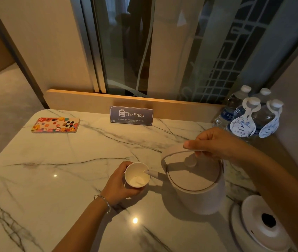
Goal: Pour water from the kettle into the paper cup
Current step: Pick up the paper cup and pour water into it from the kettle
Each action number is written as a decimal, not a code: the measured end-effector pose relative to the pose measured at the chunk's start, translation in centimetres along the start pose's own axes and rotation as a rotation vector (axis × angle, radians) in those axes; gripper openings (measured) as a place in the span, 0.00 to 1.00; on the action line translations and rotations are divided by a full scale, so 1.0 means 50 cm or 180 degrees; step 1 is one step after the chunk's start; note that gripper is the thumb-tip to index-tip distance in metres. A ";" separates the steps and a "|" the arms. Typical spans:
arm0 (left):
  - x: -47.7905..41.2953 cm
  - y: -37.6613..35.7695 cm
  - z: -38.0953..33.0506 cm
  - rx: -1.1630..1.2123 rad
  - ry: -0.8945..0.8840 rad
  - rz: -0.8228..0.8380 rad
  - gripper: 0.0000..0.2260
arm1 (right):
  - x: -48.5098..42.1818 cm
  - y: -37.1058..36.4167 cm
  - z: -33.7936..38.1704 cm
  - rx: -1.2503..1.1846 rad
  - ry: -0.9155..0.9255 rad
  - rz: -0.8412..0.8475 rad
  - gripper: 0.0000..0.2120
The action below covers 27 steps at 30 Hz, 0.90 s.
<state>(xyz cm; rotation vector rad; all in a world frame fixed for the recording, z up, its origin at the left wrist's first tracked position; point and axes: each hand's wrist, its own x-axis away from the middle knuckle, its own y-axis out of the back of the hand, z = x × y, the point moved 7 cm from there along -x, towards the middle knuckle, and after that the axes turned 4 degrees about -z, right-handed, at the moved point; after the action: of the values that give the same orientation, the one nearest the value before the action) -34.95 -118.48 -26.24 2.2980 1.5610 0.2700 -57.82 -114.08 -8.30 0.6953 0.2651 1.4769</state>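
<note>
A white kettle (193, 190) hangs tilted to the left over the marble counter, lid on. My right hand (215, 143) grips its arched top handle. Its short spout (152, 172) reaches over the rim of a white paper cup (137, 175). My left hand (119, 182), with a bracelet on the wrist, is wrapped around the cup's left side. The cup's inside shows a pale bottom; I cannot tell whether water is in it or flowing.
The kettle's round white base (261, 224) sits at the right front. Several water bottles (250, 115) stand at the back right. A "The Shop" sign (131, 115) leans on the back ledge, and a colourful card (55, 125) lies at the back left.
</note>
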 end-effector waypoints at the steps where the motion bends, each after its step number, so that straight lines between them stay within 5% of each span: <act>1: 0.001 0.000 0.001 -0.0003 0.0004 0.0011 0.30 | 0.000 0.000 0.002 0.0020 -0.0005 0.0024 0.18; 27: -0.005 -0.005 0.019 0.0062 -0.0108 0.0053 0.30 | 0.007 0.015 0.018 0.0367 -0.0203 0.0071 0.18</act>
<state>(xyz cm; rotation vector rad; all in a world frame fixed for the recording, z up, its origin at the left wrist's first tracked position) -34.93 -118.79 -27.21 2.3193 1.5353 0.2199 -57.90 -113.99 -7.08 0.8391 0.2960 1.4665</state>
